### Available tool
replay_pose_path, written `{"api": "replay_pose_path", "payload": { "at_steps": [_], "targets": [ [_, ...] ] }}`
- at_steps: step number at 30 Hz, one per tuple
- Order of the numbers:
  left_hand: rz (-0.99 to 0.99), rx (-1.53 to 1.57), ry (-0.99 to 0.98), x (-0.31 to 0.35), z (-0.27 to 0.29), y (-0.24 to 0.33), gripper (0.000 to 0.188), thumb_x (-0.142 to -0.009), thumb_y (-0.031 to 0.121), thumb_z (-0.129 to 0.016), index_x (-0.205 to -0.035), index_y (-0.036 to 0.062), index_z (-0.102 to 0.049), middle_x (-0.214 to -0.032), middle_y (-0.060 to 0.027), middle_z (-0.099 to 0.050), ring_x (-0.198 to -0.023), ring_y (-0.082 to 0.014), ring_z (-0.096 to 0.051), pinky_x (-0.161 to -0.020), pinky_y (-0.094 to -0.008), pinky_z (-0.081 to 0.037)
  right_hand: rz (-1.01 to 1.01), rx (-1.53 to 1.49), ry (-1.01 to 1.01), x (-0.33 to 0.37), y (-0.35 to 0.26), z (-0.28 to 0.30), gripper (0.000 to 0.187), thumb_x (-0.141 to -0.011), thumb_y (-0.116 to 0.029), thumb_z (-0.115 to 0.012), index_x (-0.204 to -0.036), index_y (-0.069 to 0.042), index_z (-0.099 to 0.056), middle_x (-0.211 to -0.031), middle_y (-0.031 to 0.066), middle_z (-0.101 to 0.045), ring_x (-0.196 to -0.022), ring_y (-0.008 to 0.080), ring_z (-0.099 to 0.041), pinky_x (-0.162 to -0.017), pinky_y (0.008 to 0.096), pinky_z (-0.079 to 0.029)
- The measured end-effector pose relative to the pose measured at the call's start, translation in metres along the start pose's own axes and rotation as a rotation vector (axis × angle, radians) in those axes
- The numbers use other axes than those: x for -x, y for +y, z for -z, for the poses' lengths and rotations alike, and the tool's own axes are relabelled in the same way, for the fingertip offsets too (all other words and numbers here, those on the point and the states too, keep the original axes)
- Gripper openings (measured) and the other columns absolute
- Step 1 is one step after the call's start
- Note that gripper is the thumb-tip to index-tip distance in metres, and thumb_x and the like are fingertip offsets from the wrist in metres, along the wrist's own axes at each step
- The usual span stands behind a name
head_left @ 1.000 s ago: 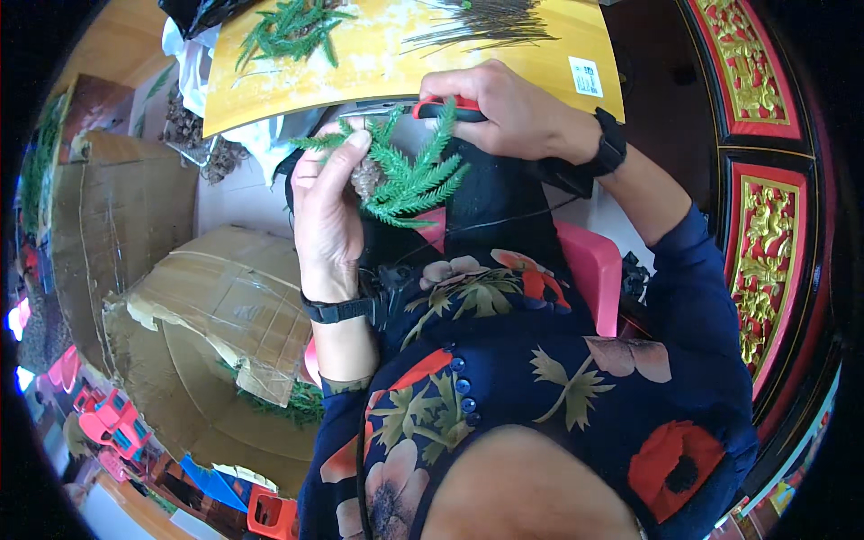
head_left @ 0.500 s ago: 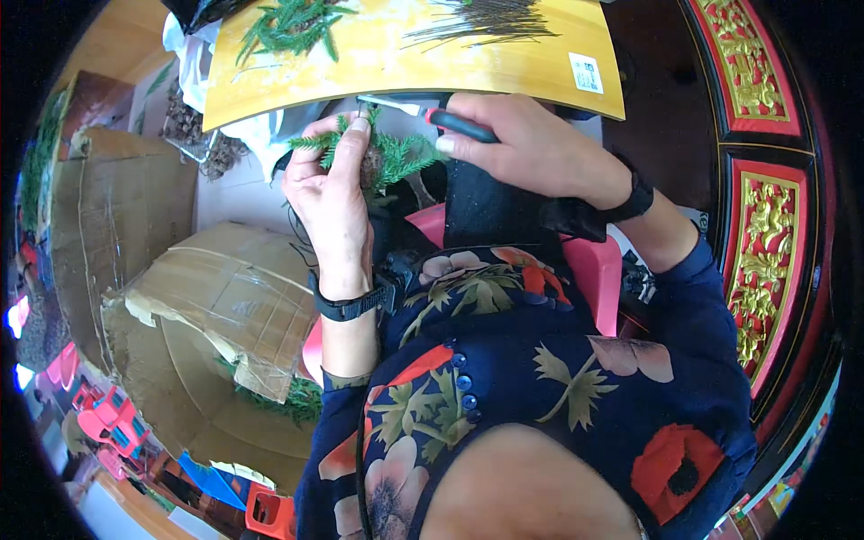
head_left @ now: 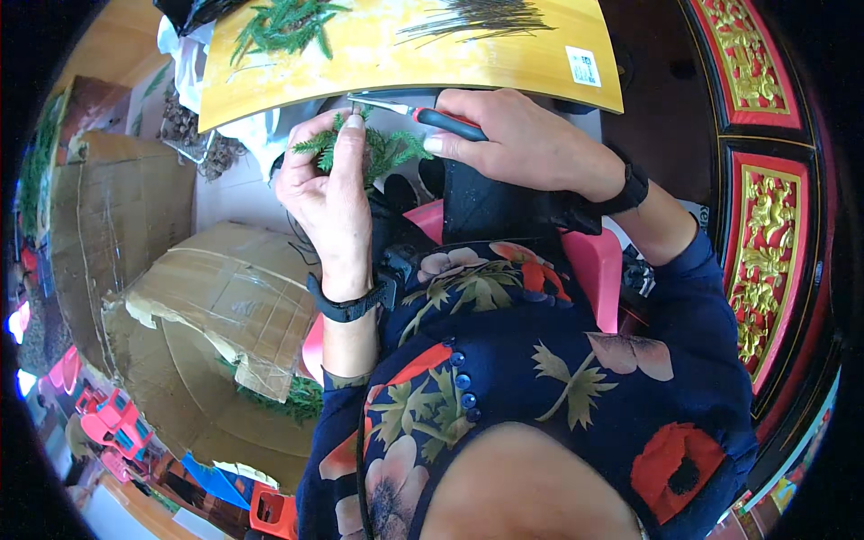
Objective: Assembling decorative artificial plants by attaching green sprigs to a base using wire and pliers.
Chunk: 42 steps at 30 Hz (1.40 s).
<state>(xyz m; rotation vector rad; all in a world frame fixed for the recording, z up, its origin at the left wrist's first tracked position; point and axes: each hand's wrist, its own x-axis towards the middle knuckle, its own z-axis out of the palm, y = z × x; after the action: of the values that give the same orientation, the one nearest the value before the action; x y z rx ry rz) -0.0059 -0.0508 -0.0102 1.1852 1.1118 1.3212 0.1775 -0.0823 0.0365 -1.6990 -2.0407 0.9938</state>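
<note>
Between thumb and fingers, my left hand (head_left: 324, 193) pinches a green needle-leaved sprig (head_left: 392, 150) that spreads out on both sides of the thumb. A short thin stem end shows above the thumb tip. My right hand (head_left: 526, 139) is closed round a tool with a red-and-black handle (head_left: 450, 123). Its slim metal part points left, and its tip is at the stem end just above my left thumb, by the table's near edge. Whether the tip touches the stem, and the tool's exact kind, I cannot tell.
The yellow table (head_left: 378, 63) ahead carries a pile of green sprigs (head_left: 283, 27) and a bundle of thin dark sticks (head_left: 481, 16). An open cardboard box (head_left: 216, 306) with greenery inside stands at left. Carved red-and-gold panels (head_left: 765, 243) line the right. A pink chair (head_left: 596, 274) is beneath me.
The tool's tip has shifted slightly left, toward the stem end above my left thumb. My left hand has turned a little, and the sprig with it.
</note>
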Motion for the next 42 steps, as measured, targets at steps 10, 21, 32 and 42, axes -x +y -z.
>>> {"api": "replay_pose_path", "payload": {
  "at_steps": [10,21,32,42],
  "targets": [
    [-0.087,-0.138,-0.001,-0.002,0.001,0.000,0.009,-0.082,0.004,-0.064,-0.089,-0.0019,-0.064,-0.083,-0.0023,-0.061,-0.075,-0.0057,-0.053,-0.067,-0.0193,-0.042,0.043,0.000,0.005,-0.002,0.003,0.000,0.029,-0.088,-0.027,-0.056,-0.094,0.001,-0.056,-0.073,0.0166,-0.056,-0.063,0.0256,-0.052,-0.061,0.0338,-0.042],
    [0.059,0.081,-0.006,0.001,-0.003,-0.008,0.012,-0.084,0.004,-0.063,-0.094,-0.0003,-0.060,-0.087,-0.0034,-0.062,-0.075,-0.0061,-0.054,-0.069,-0.0189,-0.045,0.016,0.075,0.052,0.003,0.002,-0.001,0.028,-0.087,-0.026,-0.055,-0.096,0.001,-0.055,-0.075,0.0178,-0.057,-0.067,0.0303,-0.056,-0.064,0.0363,-0.044],
    [0.085,0.111,0.053,-0.003,0.001,-0.003,0.010,-0.082,0.002,-0.064,-0.092,0.0000,-0.062,-0.091,-0.0047,-0.064,-0.077,-0.0073,-0.056,-0.067,-0.0216,-0.048,0.006,0.100,0.145,0.007,-0.005,-0.004,0.028,-0.087,-0.027,-0.055,-0.096,0.000,-0.055,-0.075,0.0183,-0.057,-0.069,0.0326,-0.057,-0.064,0.0381,-0.044],
    [-0.024,0.039,0.036,-0.002,0.002,-0.006,0.010,-0.081,0.001,-0.065,-0.091,-0.0012,-0.063,-0.092,-0.0059,-0.064,-0.082,-0.0093,-0.057,-0.073,-0.0221,-0.048,-0.018,-0.030,0.010,0.003,-0.010,-0.006,0.030,-0.087,-0.027,-0.055,-0.095,0.002,-0.056,-0.073,0.0183,-0.057,-0.066,0.0308,-0.056,-0.062,0.0376,-0.043]
  ]
}}
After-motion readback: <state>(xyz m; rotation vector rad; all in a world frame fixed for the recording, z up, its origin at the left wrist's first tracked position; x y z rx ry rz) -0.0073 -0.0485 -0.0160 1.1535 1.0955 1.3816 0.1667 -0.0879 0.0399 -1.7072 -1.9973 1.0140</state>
